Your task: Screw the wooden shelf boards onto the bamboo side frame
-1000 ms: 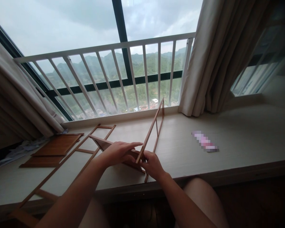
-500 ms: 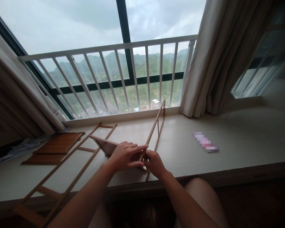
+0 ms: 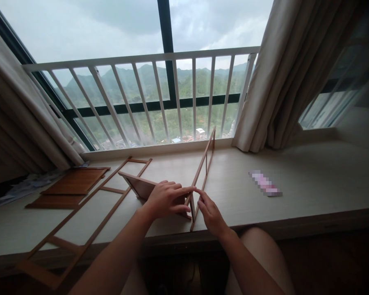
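Observation:
A ladder-like wooden frame (image 3: 198,174) stands on its long edge on the pale ledge. A flat wooden panel (image 3: 139,185) joins or abuts its near left side, tilted; the exact contact is covered. My left hand (image 3: 166,199) is closed over the panel's top edge, its index finger reaching to the frame's upper rail and its thumb held lower. On the frame's right side, my right hand (image 3: 211,211) has its fingers stretched out, holding nothing. Its index fingertip meets the rail close to my left index fingertip.
A second wooden frame (image 3: 101,221) lies at the left, overhanging the ledge (image 3: 230,180). Beyond it are slatted wooden panels (image 3: 76,181) and papers (image 3: 27,188). A blurred pink item (image 3: 266,183) lies on the right. White railing (image 3: 141,59) and curtains (image 3: 273,82) border the window.
My right hand has let go of the standing frame's near end and drawn slightly right, fingers extended. My left index finger has straightened along the top rail. The frame and panel have barely moved.

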Tool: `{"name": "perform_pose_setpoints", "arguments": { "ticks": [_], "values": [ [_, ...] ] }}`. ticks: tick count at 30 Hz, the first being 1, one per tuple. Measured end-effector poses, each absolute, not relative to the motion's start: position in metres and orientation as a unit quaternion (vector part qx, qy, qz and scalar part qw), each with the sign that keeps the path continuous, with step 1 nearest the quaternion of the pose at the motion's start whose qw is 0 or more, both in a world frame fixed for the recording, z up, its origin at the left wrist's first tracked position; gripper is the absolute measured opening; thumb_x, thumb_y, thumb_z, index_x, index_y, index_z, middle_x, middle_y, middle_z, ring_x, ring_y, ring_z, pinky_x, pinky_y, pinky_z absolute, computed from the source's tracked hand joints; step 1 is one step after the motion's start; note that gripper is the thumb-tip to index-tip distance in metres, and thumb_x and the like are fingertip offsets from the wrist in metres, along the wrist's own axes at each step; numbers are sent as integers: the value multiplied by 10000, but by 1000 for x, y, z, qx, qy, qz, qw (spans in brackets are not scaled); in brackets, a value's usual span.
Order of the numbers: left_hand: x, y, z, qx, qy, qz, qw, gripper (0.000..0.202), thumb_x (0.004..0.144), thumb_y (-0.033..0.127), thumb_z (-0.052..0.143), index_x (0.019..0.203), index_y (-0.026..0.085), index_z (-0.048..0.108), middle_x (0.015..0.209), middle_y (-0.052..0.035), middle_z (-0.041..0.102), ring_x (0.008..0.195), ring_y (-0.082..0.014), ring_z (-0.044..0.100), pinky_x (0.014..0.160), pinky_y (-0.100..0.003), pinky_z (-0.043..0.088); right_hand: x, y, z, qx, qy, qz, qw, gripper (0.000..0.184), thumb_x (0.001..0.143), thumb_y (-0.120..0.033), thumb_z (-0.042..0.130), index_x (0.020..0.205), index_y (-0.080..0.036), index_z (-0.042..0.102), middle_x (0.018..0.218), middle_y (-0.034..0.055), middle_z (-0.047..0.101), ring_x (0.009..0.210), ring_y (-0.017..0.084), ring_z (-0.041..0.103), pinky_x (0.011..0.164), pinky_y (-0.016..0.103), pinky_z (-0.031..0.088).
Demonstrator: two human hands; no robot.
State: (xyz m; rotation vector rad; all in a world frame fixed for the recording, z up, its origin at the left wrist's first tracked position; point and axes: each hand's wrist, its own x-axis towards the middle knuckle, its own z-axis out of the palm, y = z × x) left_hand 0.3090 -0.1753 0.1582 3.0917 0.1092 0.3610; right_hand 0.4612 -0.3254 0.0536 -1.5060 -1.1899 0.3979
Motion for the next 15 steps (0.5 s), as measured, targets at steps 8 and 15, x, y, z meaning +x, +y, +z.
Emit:
{"name": "perform_pose_setpoints", "arguments": {
  "ticks": [8, 15],
  "values": [
    [310, -175, 158, 993, 44, 110, 25, 710, 816, 765, 461, 1440, 427, 441, 863, 10, 655, 798, -187, 605, 732, -318, 350, 462, -343, 70, -622, -497, 152, 585, 315, 1014, -308, 390, 1312, -213, 422, 824, 13, 629, 761, 177, 607, 783, 317, 470],
    [310, -176, 158, 992, 46, 112, 22, 697, 819, 758, 466, 1426, 415, 466, 864, 6, 664, 796, -183, 612, 717, -317, 348, 456, -342, 98, -655, -487, 107, 568, 163, 940, -355, 573, 946, -215, 657, 735, 18, 665, 568, 142, 528, 608, 276, 434]
  ]
}}
